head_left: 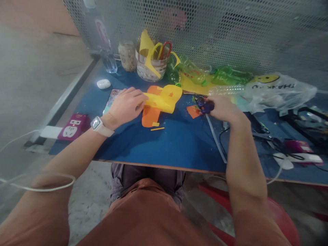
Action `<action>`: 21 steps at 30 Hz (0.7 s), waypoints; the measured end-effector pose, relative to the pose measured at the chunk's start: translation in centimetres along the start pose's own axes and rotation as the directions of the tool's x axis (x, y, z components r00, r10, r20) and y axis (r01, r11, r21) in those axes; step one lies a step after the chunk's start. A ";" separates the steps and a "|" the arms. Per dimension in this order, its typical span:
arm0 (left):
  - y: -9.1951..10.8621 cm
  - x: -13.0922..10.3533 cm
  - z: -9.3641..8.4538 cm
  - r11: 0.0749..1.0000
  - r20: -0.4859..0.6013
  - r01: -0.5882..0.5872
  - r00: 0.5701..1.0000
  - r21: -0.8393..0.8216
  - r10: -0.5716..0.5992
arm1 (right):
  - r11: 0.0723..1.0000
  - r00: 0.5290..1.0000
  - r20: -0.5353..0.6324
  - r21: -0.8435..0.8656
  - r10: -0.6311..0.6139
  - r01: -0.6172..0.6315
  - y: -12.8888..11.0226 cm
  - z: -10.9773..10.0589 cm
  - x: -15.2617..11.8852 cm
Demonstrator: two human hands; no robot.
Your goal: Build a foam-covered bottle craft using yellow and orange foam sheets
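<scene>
A plane-like craft (pixel 160 101) is placed between the front and back edges of the bench (pixel 153 150), well in from the left edge. Its curved yellow body is crossed by flat orange flaps (pixel 150 117), the nearer one rounded. Its left end is pinched by the left hand (pixel 129 103). A dark purple object (pixel 205 105) is touched by the right hand (pixel 224 108); whether that grip is closed cannot be told.

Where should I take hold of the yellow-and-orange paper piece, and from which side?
I'd pinch the paper piece lightly by its yellow middle, coming from above and the right. The left hand already covers its left end, and the flat orange flaps on the near and far sides look thin and likely to bend.
</scene>
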State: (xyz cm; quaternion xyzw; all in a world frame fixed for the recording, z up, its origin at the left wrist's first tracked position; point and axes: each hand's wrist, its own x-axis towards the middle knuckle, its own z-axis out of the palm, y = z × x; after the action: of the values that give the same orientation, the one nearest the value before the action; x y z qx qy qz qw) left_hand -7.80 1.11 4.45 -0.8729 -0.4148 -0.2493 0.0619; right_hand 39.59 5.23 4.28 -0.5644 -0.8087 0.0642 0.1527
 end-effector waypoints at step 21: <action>-0.5 0.0 2.2 0.962 0.069 -0.273 0.959 -0.013 0.274 | 0.985 0.964 0.216 -0.037 -0.155 0.167 -13.7 -1.1 -3.9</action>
State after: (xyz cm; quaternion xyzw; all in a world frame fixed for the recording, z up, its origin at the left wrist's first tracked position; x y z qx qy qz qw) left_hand -7.34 2.11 2.52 -0.9301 -0.2918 -0.2082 0.0798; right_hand 28.97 -3.34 8.39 -0.4905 -0.8651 0.0895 0.0546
